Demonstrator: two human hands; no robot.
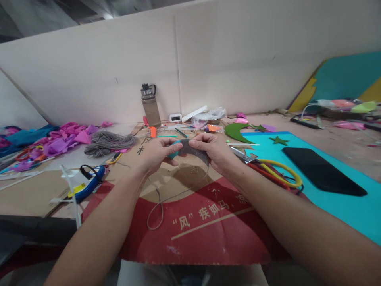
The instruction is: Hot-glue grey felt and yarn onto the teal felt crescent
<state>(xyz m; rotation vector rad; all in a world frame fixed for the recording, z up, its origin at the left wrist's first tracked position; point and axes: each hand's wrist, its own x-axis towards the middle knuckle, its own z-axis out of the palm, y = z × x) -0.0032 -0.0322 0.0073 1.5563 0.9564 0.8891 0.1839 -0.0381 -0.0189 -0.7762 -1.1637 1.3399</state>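
Both my hands meet above a flattened cardboard sheet (196,222) with red print. My left hand (154,154) pinches the teal end of a curved piece (186,147) that is mostly wrapped in grey yarn. My right hand (212,150) grips the grey-wrapped part of the same piece, fingers closed. A loose grey yarn strand (159,206) hangs from it and loops on the cardboard. A skein of grey yarn (108,143) lies to the left.
A water bottle (150,105) stands by the white wall. Purple and pink paper scraps (64,139) lie left, a blue tool (89,180) nearer. Right: teal felt sheet (342,206), black phone (323,171), scissors (241,154), yellow and red rings (281,172), green felt shapes (236,131).
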